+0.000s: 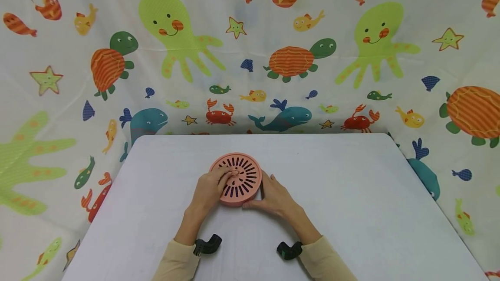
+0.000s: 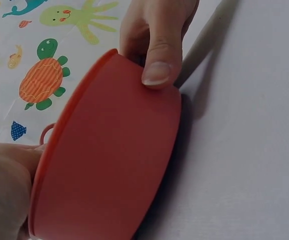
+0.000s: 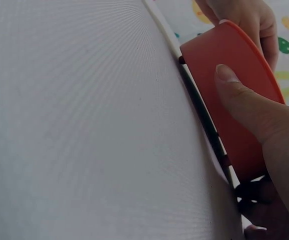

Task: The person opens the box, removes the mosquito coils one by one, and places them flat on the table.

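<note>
A round coral-pink mosquito coil box (image 1: 234, 203) with a slotted lid (image 1: 254, 165) lies near the middle of the white table. My left hand (image 1: 208, 190) reaches over the lid and pinches at its centre; a small ring handle (image 2: 46, 133) shows beside those fingers in the left wrist view. From the right, my right hand (image 1: 275, 196) grips the box's side, its thumb flat on the smooth wall and its fingers around the far part. Short feet under the box (image 3: 239, 150) appear in the right wrist view. The inside is hidden beneath the lid.
The white tabletop (image 1: 351, 194) spreads around the box to its edges. Behind and beside it hangs a curtain (image 1: 254, 47) printed with sea animals. Dark wrist camera mounts (image 1: 208, 244) stick out inward from both wrists.
</note>
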Demonstrator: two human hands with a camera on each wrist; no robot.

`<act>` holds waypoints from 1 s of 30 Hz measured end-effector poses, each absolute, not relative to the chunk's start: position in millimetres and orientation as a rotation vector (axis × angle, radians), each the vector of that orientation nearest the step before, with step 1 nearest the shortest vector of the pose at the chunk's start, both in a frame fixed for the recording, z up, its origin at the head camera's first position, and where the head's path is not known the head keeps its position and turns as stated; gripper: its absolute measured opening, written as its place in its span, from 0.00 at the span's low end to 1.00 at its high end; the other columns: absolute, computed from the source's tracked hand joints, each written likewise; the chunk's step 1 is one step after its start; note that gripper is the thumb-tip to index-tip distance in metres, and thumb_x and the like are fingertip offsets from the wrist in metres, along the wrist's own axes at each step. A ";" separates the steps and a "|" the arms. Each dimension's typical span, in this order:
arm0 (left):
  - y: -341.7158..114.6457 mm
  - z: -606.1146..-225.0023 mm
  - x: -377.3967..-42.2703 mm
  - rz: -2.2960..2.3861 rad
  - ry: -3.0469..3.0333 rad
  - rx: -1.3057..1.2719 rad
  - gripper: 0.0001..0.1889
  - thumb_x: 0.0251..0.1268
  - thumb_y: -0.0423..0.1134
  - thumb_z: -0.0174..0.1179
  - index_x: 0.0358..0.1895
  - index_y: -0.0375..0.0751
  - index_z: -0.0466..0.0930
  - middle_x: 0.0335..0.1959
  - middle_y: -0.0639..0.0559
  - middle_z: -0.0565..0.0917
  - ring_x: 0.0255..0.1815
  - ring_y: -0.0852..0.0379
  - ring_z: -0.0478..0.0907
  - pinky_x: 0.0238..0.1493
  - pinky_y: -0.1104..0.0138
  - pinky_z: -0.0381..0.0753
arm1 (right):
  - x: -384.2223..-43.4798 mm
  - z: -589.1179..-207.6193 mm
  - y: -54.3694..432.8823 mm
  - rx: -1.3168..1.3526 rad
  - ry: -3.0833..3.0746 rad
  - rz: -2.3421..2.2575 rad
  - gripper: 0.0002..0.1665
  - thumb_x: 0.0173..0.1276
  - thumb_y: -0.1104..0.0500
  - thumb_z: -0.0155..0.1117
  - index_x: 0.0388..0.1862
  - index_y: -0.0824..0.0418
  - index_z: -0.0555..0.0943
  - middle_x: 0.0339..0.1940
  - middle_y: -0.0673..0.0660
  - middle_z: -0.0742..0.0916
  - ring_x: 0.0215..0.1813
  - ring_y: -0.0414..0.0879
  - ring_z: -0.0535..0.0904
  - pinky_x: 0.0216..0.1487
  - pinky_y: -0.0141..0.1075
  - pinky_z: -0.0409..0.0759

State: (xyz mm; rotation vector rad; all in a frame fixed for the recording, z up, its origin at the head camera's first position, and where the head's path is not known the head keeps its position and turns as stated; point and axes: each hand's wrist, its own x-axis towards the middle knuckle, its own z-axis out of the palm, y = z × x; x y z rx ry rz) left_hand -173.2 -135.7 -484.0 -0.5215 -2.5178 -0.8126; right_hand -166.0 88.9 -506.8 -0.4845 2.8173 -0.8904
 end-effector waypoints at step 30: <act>-139.0 -474.4 -171.9 -0.818 -2.477 -0.525 0.09 0.69 0.36 0.63 0.48 0.39 0.87 0.42 0.46 0.91 0.43 0.49 0.89 0.44 0.56 0.89 | -164.9 -509.9 92.2 -0.490 2.818 -0.905 0.77 0.44 0.19 0.70 0.83 0.55 0.50 0.81 0.56 0.64 0.80 0.53 0.62 0.84 0.50 0.54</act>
